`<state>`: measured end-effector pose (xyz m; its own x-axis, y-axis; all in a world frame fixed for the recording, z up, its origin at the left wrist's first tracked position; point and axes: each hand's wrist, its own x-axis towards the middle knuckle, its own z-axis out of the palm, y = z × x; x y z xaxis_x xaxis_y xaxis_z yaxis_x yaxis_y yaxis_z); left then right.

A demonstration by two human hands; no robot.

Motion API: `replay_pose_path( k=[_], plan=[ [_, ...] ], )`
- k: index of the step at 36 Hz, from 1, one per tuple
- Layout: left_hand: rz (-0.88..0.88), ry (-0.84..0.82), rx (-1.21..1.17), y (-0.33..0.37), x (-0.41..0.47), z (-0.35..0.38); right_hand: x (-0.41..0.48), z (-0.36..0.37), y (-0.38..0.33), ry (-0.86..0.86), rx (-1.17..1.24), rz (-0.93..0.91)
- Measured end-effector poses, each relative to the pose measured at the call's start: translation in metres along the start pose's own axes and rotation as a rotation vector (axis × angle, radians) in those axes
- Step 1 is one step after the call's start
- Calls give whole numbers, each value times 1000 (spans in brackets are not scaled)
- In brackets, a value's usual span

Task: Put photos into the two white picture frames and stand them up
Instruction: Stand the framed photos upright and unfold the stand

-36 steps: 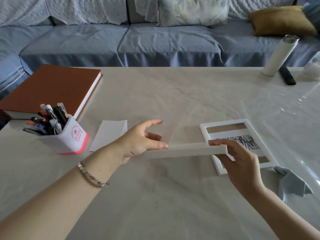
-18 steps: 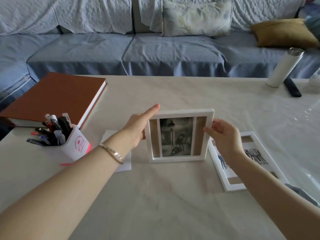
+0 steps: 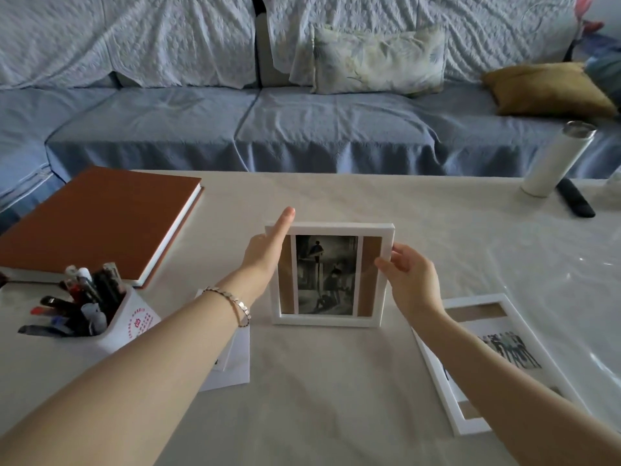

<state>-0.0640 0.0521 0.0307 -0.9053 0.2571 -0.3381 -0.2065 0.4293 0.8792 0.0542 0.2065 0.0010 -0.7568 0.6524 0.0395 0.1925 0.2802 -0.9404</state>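
A white picture frame point(image 3: 327, 320) with a black-and-white photo stands upright on the table's middle, facing me. My left hand point(image 3: 267, 248) lies with straight fingers against its left edge, the index finger reaching past the top corner. My right hand point(image 3: 408, 279) pinches the frame's right edge between thumb and fingers. A second white frame point(image 3: 504, 299) lies flat at the right with a photo of a group of people in it, partly under my right forearm.
A brown book point(image 3: 97, 220) and a white pen holder point(image 3: 111, 326) sit at the left. White paper point(image 3: 235, 368) lies under my left forearm. A white bottle point(image 3: 554, 159) and black remote point(image 3: 574, 201) stand far right. A blue sofa point(image 3: 302, 126) runs behind the table.
The frame went from held flat and edge-on above the table to standing upright on it, photo facing me. My view has moved closer and both hands stay at its sides.
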Motion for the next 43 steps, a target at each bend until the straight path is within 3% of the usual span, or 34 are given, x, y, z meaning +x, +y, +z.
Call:
replay_pose_path(
  k=[8,13,17,21,23,25,27,29,31,35,43],
  plan=[
    [-144,11,-20,-1,-6,5,-4,-5,4,-4,-108,-50],
    [-108,128,-21,4,-16,11,-7,-8,8,-34,-87,23],
    [105,302,7,2,-27,18,-11,-25,15,-77,-85,66],
    [496,555,162,-8,-54,40,-17,-64,34,-65,-229,60],
    [688,516,191,-13,-73,58,-20,-89,50,-41,-345,78],
    [760,359,206,-18,-89,81,-25,-115,67,-6,-453,107],
    [645,111,164,-20,-102,104,-29,-138,81,23,-549,173],
    [350,-143,157,-22,-109,128,-31,-155,93,30,-616,262],
    [79,-248,143,-27,-109,148,-31,-165,102,27,-634,346],
    [-244,-272,-41,-38,-105,170,-29,-168,114,9,-617,393],
    [-321,-255,-297,-41,-102,172,-25,-164,111,71,-468,409]
  ],
)
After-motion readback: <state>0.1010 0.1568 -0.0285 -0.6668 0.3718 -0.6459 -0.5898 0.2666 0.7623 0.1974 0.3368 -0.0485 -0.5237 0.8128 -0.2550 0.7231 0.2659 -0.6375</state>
